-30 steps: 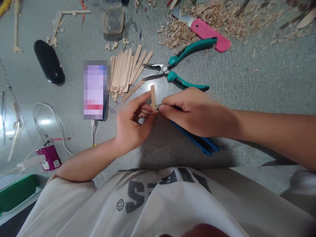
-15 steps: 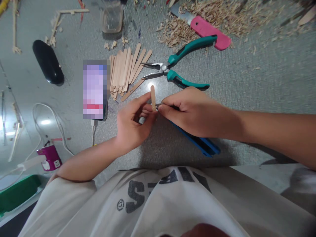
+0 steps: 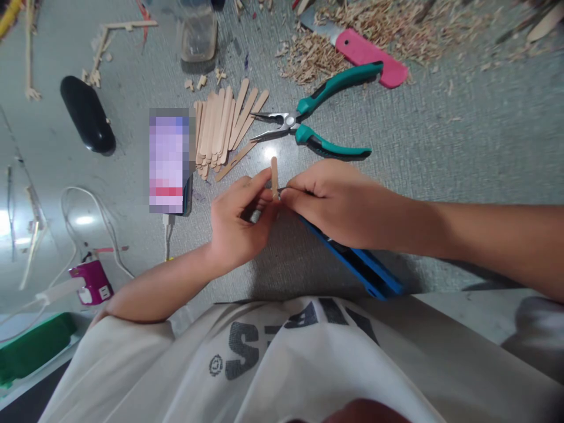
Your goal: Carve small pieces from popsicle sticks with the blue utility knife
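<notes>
My left hand (image 3: 240,220) pinches a small wooden craft stick (image 3: 274,176) between thumb and fingers, its rounded end pointing up, away from my body. My right hand (image 3: 339,202) is closed around a blue utility knife (image 3: 374,276), whose handle slants out below the palm toward my shirt. The dark tip of the knife meets the lower part of the stick; the exact contact is hidden by my fingertips. Just beyond my hands lie open needle-nose pliers (image 3: 289,121) with teal grips and a pile of craft sticks (image 3: 215,126).
A phone (image 3: 167,161) with a blurred screen lies left, its cable attached. Farther left are a black case (image 3: 88,114) and a purple adapter (image 3: 92,282). A pink-handled knife (image 3: 370,56) rests by wood shavings (image 3: 396,26). A clear container (image 3: 199,35) stands at the back.
The handle end of the utility knife has swung slightly right and closer to my body. Both hands keep their grips at nearly the same spot.
</notes>
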The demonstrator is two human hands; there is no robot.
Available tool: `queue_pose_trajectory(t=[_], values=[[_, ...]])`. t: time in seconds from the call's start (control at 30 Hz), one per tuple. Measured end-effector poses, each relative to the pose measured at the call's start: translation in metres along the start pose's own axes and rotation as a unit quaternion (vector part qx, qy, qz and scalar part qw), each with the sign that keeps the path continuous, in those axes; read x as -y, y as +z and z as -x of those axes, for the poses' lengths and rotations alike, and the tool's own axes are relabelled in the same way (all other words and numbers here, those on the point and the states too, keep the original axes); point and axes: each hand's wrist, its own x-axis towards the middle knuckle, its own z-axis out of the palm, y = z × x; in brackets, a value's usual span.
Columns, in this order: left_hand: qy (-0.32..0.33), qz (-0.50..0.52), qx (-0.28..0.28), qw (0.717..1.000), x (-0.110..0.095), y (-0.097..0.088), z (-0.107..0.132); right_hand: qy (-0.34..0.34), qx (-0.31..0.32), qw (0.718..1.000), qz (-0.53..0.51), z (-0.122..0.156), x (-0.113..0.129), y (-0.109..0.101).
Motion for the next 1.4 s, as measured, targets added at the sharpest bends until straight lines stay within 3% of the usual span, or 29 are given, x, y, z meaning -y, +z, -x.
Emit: queue_pose_trajectory(t=[0.23, 0.4, 0.53, 0.87, 1.0, 1.17, 1.4], values=[[0.014, -0.022, -0.007, 1.000, 0.003, 0.001, 0.001, -0.015, 0.000, 0.999, -0.038, -0.003, -0.007, 0.003], [0.055, -0.050, -0.017, 0.997, 0.001, 0.001, -0.002, 0.024, 0.037, 0.992, -0.119, -0.003, -0.010, 0.002], [0.035, -0.049, -0.013, 0.998, 0.001, 0.001, 0.000, 0.052, 0.063, 0.978, -0.194, -0.004, -0.004, -0.003], [-0.087, 0.162, -0.001, 0.983, -0.002, -0.003, -0.002, 0.001, 0.099, 0.955, -0.279, -0.006, -0.019, -0.008], [-0.087, 0.206, 0.003, 0.975, -0.005, -0.002, -0.004, -0.028, 0.133, 0.947, -0.290, -0.004, -0.023, -0.011], [-0.077, 0.215, -0.004, 0.973, -0.006, -0.001, -0.007, -0.054, 0.092, 0.955, -0.275, -0.001, -0.020, -0.007], [-0.100, 0.149, 0.015, 0.984, -0.007, -0.005, -0.005, -0.087, 0.056, 0.968, -0.230, 0.000, -0.020, -0.004]])
